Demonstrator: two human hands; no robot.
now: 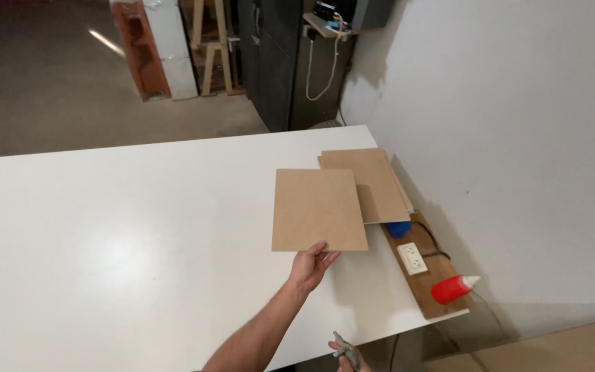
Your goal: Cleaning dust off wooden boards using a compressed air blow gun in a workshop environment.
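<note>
Your right hand (350, 356) is cut off at the frame's bottom edge; whether it grips the grey tool (342, 346) there can't be told. Your left hand (311, 265) pinches the near edge of a brown board (317, 209), held out beyond your fingers, overlapping the board stack (373, 180) farther off.

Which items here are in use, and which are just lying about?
In use:
- left hand, gripping the brown board by its near edge
- right hand, holding a small grey tool
- stack of boards beside it

Lying about:
- red glue bottle
- socket plank
- blue object
</note>
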